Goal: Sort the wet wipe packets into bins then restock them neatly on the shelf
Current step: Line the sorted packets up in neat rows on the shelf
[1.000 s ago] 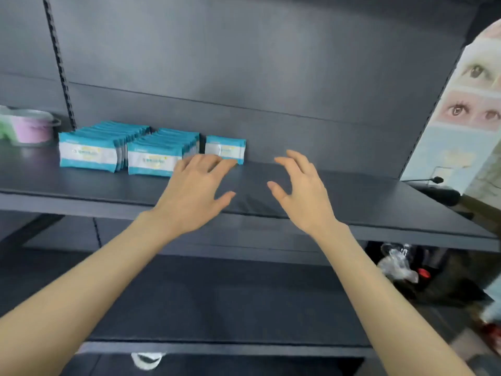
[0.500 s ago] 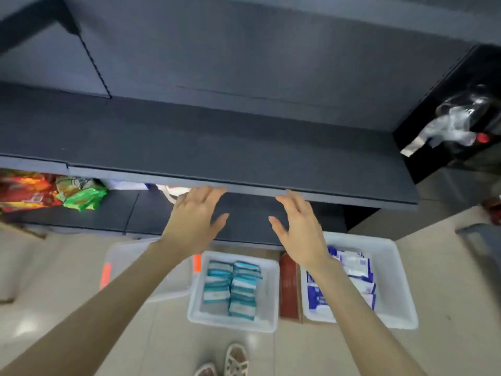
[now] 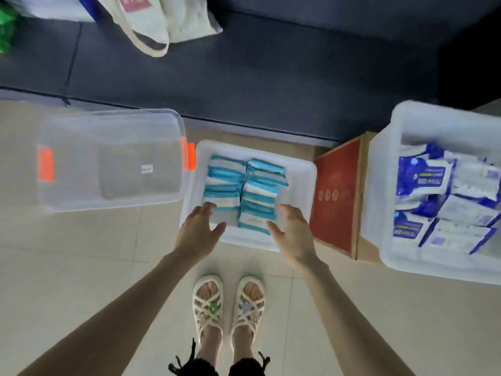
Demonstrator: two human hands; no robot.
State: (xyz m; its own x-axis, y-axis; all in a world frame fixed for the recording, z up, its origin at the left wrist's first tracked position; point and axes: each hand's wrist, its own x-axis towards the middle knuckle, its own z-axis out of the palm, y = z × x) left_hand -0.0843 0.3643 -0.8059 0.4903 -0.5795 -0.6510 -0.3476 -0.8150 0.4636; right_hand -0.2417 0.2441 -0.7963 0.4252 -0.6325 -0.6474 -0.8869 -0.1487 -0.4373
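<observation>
**Both hands held loose over the bin of teal packets.**

The teal packets [image 3: 244,196] stand in two rows inside the middle bin [image 3: 306,175], which sits on the floor [image 3: 81,253] just in front of the dark shelf base [image 3: 271,77]. The left hand [image 3: 200,229] and the right hand [image 3: 292,232] hover at the bin's near end, fingers spread and relaxed, grasping nothing. The left fingertips overlap the nearest packet of the left row, but whether they touch it cannot be told. A transparent box [image 3: 108,158] with orange clips lies just left of the bin. A red box [image 3: 336,196] lies between the middle bin and the right bin [image 3: 379,185], which holds blue packets [image 3: 423,180] in a loose heap. A tote bag [image 3: 151,20] rests on the shelf base at upper left. Sandals [image 3: 227,302] stand on the floor below the hands.
</observation>
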